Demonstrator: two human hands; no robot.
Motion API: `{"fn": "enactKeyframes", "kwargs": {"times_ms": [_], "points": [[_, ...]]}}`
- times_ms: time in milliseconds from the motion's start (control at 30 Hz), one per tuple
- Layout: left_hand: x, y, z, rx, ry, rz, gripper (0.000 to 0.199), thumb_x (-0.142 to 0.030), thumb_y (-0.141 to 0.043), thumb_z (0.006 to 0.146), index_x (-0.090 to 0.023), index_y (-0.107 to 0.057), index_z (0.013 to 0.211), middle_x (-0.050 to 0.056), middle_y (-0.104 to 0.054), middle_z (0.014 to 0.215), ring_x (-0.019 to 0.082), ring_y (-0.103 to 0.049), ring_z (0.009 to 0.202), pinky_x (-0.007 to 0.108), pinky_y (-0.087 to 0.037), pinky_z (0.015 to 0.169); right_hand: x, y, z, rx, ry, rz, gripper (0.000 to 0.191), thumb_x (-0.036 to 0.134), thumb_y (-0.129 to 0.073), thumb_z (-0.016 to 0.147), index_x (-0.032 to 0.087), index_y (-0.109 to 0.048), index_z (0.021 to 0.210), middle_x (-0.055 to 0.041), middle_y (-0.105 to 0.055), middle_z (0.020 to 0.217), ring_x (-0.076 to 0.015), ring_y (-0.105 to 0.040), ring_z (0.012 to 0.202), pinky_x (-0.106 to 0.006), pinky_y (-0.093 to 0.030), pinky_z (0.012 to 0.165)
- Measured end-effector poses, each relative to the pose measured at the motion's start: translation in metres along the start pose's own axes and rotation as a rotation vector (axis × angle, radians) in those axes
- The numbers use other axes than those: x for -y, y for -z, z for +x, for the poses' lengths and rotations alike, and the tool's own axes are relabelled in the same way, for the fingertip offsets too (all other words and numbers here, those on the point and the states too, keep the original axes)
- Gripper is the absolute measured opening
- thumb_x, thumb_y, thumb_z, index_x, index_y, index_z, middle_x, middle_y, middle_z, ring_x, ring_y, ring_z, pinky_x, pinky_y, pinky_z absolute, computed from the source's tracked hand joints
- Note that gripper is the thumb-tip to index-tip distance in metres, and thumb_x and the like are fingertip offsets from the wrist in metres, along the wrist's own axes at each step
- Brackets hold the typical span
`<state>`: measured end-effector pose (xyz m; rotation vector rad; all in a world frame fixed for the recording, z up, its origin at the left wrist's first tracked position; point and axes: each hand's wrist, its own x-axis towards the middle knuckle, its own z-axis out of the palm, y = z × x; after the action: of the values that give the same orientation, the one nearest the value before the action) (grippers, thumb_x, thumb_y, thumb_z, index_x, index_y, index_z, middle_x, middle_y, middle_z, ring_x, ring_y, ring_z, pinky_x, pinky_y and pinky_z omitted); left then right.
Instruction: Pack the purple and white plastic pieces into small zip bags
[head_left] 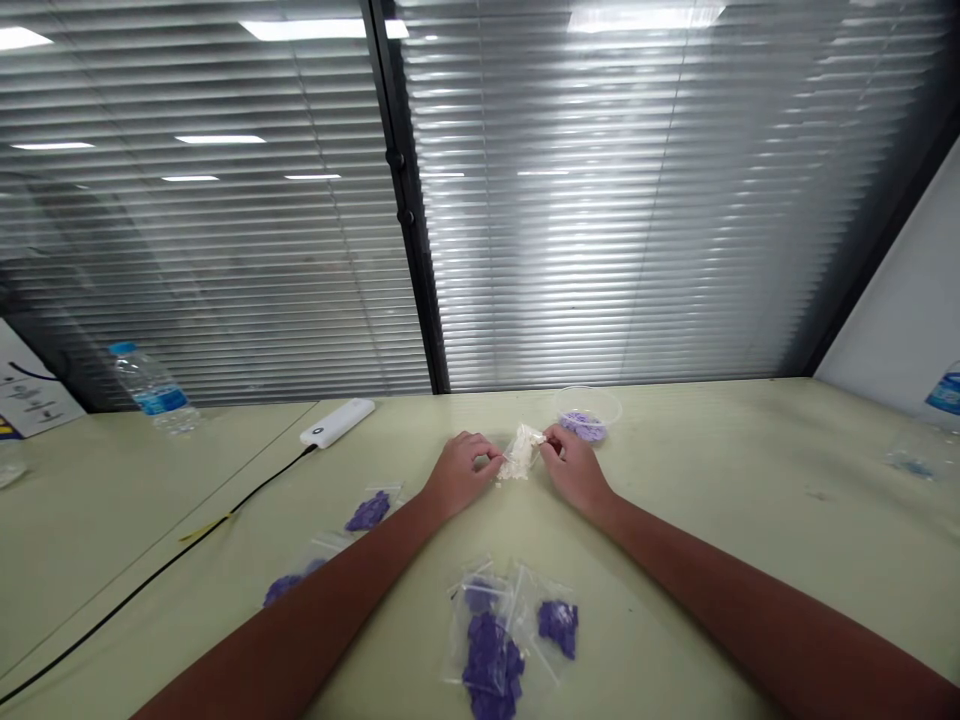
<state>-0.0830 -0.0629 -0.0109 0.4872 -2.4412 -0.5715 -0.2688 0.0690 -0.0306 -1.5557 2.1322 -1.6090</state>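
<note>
Both hands meet at a small clear bag (523, 450) of cream-white pieces, in the middle of the table near its far side. My left hand (466, 470) pinches the bag's left edge. On the other side, my right hand (574, 465) grips its upper right corner between thumb and finger. A few pale bits show at the bag's lower end; whether they lie inside or outside it I cannot tell. Just behind my right hand stands a round clear container (589, 405) with light purple pieces (583, 426) in it.
Zip bags of dark purple pieces (491, 655) lie at the near middle, and more purple bags (369, 510) by my left forearm. A white power strip (337, 423) trails a black cable (157, 570). Water bottles (156, 390) stand at both sides. Blinds (600, 250) cover the glass behind.
</note>
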Motion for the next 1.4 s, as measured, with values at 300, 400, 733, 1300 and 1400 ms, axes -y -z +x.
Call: {"fn": "enactKeyframes", "kwargs": {"times_ms": [300,400,733,1300,1400], "points": [[-0.006,0.001,0.000,-0.037,-0.035,0.102,0.017,-0.030,-0.061,0.090,-0.023,-0.073,0.078,0.004,-0.071,0.085,0.023,-0.060,0.087,0.037,-0.042,0.085,0.009,0.004,-0.002,0.043,0.049,0.133,0.018,0.035,-0.055,0.091,0.020,-0.063,0.084,-0.0024,-0.064,0.078,-0.0183,-0.056,0.075,-0.028,-0.038,0.064],[-0.011,0.004,-0.001,-0.053,-0.029,0.090,0.022,-0.033,-0.057,0.094,-0.022,-0.070,0.080,0.004,-0.071,0.085,0.022,-0.060,0.085,0.036,-0.043,0.084,0.005,0.003,-0.001,0.052,0.016,0.196,0.024,0.039,-0.054,0.092,0.020,-0.065,0.082,-0.0030,-0.066,0.079,-0.0182,-0.057,0.075,-0.028,-0.040,0.064],[-0.009,0.003,-0.002,-0.042,-0.052,0.097,0.015,-0.031,-0.059,0.093,-0.021,-0.068,0.085,0.004,-0.069,0.088,0.022,-0.060,0.088,0.035,-0.043,0.084,-0.008,0.000,0.004,0.098,-0.097,0.437,0.032,0.050,-0.059,0.092,0.019,-0.068,0.086,-0.0039,-0.068,0.077,-0.0177,-0.061,0.069,-0.030,-0.050,0.069],[-0.009,0.000,-0.004,-0.008,-0.116,0.131,0.012,-0.028,-0.059,0.093,-0.023,-0.065,0.084,0.004,-0.069,0.087,0.024,-0.060,0.091,0.038,-0.041,0.087,-0.012,-0.004,0.005,0.211,-0.066,0.381,0.030,0.045,-0.073,0.081,0.019,-0.058,0.076,0.0052,-0.044,0.064,-0.0115,-0.040,0.059,-0.024,-0.032,0.055],[-0.009,0.000,-0.003,-0.018,-0.121,0.124,0.013,-0.026,-0.057,0.094,-0.022,-0.065,0.084,0.005,-0.068,0.088,0.024,-0.059,0.091,0.038,-0.042,0.087,-0.011,-0.002,0.006,0.215,-0.070,0.392,0.031,0.049,-0.070,0.083,0.019,-0.065,0.089,0.0044,-0.045,0.067,-0.0124,-0.042,0.061,-0.024,-0.033,0.056]]}}
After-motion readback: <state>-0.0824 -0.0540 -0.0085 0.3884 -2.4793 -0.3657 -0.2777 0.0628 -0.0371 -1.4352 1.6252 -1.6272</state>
